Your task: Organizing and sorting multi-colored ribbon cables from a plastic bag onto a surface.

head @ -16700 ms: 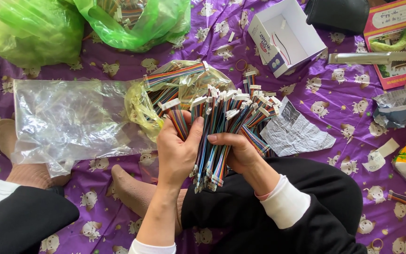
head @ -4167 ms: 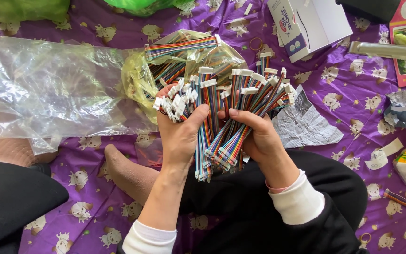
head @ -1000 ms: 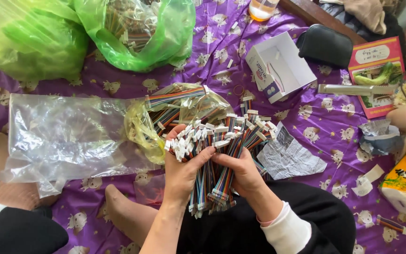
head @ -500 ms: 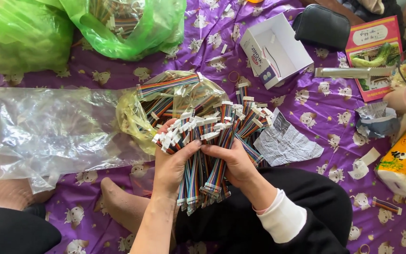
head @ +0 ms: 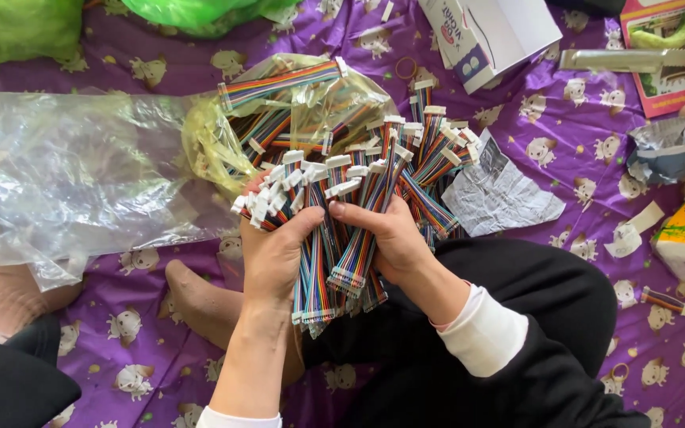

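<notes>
Cable bundle (head: 342, 230) between my hands, yellow bag (head: 279, 119) behind it, clear bag (head: 73, 182) left, crumpled paper (head: 501, 194) right.

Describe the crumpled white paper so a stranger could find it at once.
On the purple patterned cloth, look just right of the rainbow cable bundle held in both hands. The crumpled white paper lies flat there, greyish and creased, unlike the open white box above.

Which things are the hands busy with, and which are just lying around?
In use: left hand and right hand gripping the bundle of rainbow ribbon cables.

Lying about: clear plastic bag, open white box, crumpled paper, green bag.
</notes>
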